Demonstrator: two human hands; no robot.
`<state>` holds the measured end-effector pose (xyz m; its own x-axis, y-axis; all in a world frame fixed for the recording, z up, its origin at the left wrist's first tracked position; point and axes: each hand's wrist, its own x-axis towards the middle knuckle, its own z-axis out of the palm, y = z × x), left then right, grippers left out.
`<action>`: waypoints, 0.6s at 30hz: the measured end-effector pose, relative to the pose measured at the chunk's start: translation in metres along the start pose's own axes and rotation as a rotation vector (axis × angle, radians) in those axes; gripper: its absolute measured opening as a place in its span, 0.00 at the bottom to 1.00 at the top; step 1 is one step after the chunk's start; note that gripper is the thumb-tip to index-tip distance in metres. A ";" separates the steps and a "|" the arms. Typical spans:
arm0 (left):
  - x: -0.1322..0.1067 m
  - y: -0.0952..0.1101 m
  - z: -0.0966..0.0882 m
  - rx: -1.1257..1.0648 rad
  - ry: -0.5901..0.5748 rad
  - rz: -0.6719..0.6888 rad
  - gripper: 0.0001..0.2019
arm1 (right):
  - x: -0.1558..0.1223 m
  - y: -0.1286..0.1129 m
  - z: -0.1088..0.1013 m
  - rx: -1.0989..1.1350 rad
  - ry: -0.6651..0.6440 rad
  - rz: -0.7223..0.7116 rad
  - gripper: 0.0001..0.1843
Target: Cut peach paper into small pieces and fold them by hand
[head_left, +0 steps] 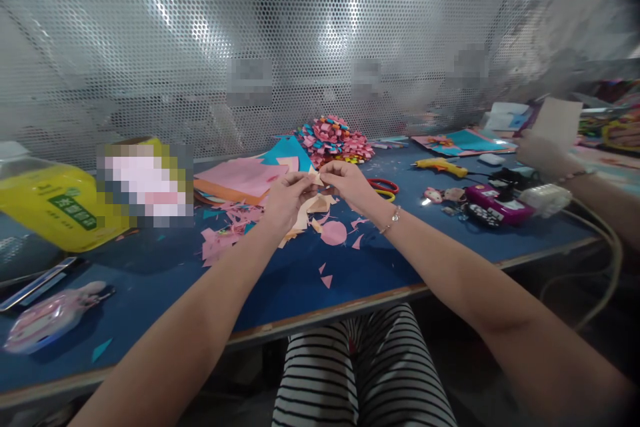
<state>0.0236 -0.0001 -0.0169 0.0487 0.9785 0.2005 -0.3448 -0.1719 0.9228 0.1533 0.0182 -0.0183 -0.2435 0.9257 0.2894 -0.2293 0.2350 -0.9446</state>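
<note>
My left hand point(291, 195) and my right hand point(346, 183) meet over the middle of the table. Between their fingertips is a small piece of cream paper point(317, 178), pinched from both sides. Under the hands lie cream paper scraps point(303, 217), a pink paper circle point(333, 233) and loose pink scraps point(220, 243). Pink paper sheets point(233, 180) are stacked to the left, with a blue sheet point(289, 152) behind. Scissors with red and yellow handles point(384, 188) rest just right of my right hand, partly hidden by it.
A heap of small folded paper pieces point(333, 140) stands by the perforated metal panel point(300, 47). On the right are a yellow glue gun point(440, 166), a purple power strip point(500, 203) and another person's arm point(590, 180). A yellow bag point(60, 203) stands left.
</note>
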 end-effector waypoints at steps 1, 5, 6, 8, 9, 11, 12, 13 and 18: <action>0.000 -0.001 0.000 0.000 -0.018 0.005 0.06 | 0.000 0.000 0.000 -0.011 0.003 -0.006 0.06; 0.000 -0.004 -0.001 0.027 -0.093 0.005 0.07 | 0.000 0.001 -0.001 -0.068 -0.011 -0.054 0.04; 0.000 -0.005 -0.002 0.040 -0.099 0.001 0.07 | -0.001 0.001 -0.001 -0.081 -0.014 -0.063 0.03; 0.001 -0.007 -0.003 0.056 -0.089 -0.006 0.08 | -0.002 0.000 0.000 -0.100 -0.013 -0.070 0.03; 0.001 -0.007 -0.003 0.059 -0.079 -0.008 0.08 | -0.003 -0.001 0.000 -0.110 -0.013 -0.074 0.03; 0.001 -0.007 -0.003 0.054 -0.064 -0.009 0.08 | -0.004 -0.002 -0.001 -0.145 -0.019 -0.094 0.02; 0.001 -0.007 -0.003 0.045 -0.057 -0.011 0.08 | -0.004 -0.002 -0.001 -0.167 -0.025 -0.111 0.02; 0.001 -0.006 -0.002 0.033 -0.050 -0.016 0.08 | -0.005 -0.003 -0.002 -0.191 -0.032 -0.131 0.01; 0.000 -0.003 0.002 -0.054 0.002 -0.065 0.05 | -0.004 -0.003 -0.004 -0.273 -0.034 -0.204 0.02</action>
<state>0.0264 -0.0004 -0.0188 0.0709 0.9876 0.1399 -0.3913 -0.1015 0.9146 0.1588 0.0151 -0.0176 -0.2507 0.8424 0.4771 -0.0168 0.4890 -0.8721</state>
